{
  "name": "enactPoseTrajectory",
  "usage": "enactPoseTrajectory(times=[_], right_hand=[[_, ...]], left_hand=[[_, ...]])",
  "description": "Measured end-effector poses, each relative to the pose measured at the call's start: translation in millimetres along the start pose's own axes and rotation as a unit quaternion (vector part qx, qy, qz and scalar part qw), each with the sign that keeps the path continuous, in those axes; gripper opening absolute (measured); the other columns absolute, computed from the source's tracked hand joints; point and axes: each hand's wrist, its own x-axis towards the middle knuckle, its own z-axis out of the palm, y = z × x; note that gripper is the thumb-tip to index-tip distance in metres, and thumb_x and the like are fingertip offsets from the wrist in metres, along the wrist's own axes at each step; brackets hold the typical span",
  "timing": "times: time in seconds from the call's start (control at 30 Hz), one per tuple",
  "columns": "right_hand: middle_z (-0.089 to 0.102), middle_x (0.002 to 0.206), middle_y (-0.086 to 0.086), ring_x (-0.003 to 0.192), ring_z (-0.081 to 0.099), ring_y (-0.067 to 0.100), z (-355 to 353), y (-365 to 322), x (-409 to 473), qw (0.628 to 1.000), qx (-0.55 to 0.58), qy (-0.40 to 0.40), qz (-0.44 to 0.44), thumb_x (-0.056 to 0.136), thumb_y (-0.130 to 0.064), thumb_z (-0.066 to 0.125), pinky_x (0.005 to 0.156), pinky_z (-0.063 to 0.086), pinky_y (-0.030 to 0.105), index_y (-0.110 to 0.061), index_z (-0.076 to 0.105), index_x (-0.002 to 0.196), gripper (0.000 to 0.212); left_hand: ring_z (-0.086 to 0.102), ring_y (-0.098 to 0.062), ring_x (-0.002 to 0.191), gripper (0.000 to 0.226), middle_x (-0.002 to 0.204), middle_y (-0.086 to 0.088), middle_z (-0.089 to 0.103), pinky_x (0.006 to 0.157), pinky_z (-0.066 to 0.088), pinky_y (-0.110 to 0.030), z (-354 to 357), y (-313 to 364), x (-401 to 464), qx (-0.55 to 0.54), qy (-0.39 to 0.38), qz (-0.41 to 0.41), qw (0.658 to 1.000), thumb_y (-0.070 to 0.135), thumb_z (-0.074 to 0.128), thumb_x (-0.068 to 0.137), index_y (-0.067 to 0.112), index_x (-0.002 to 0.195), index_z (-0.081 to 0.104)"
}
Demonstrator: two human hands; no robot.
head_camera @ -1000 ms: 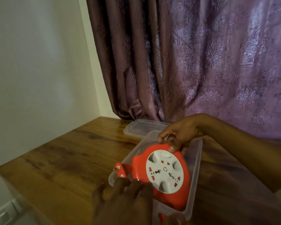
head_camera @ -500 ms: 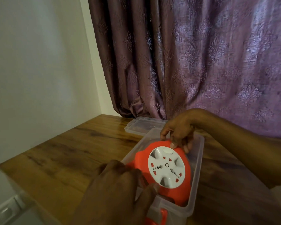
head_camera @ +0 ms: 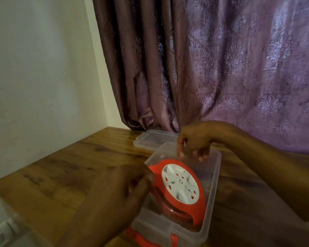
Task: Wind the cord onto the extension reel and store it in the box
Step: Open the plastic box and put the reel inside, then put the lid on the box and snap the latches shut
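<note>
A wooden table (head_camera: 64, 168) is carrying everything, running back from the hands to a pale wall (head_camera: 39, 68) on the left-hand side and a purple patterned curtain (head_camera: 221, 65) hanging beyond the right hand. A clear lid (head_camera: 150, 139) is lying flat on the wood just past the right hand, touching the far end of the clear box (head_camera: 214, 186).

The extension reel (head_camera: 181, 191), red with a white socket face, is sitting tilted inside the box, between the two hands.

Half a second ago the right hand (head_camera: 194, 141) was gripping the reel's far rim; now it is hovering just above that rim, fingers loosely curled and holding nothing. The left hand (head_camera: 125, 189) is now sitting at the reel's near-left edge, fingers curled, where before it was covering the box's near corner.

Whether the left hand is actually pinching anything I cannot tell, as blur is smearing the fingers. A red latch (head_camera: 175, 240) and another red shape below the left hand are being cut off by the bottom edge. The wound cord is showing only dimly under the reel's rim.
</note>
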Motion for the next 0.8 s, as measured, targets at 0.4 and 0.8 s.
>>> enactPoseTrajectory(times=[0.4, 0.8], right_hand=[[0.069, 0.106, 0.006, 0.093, 0.062, 0.013, -9.2, 65.4, 37.9, 0.965, 0.107, 0.203, -0.126, 0.088, -0.01, 0.061, 0.086, 0.048, 0.022, -0.012, 0.066, 0.112, 0.025], [0.065, 0.115, 0.002, 0.105, 0.06, 0.012, -1.4, 86.3, 63.2, 0.962, 0.118, 0.216, -0.122, 0.091, -0.014, 0.057, 0.09, 0.044, 0.018, -0.019, 0.062, 0.12, 0.03]], left_hand=[[0.056, -0.021, 0.11, 0.027, 0.128, -0.006, 0.058, 0.094, 0.043, -0.032, 95.7, -123.9, 150.4, 0.096, -0.103, 0.014, 0.99, 0.024, 0.048, 0.094, 0.022, 0.119, 0.057], [0.052, -0.027, 0.114, 0.035, 0.125, -0.006, 0.056, 0.096, 0.042, -0.045, 164.6, -147.5, 215.0, 0.34, -0.16, 0.121, 0.919, 0.032, 0.041, 0.093, 0.018, 0.124, 0.05]])
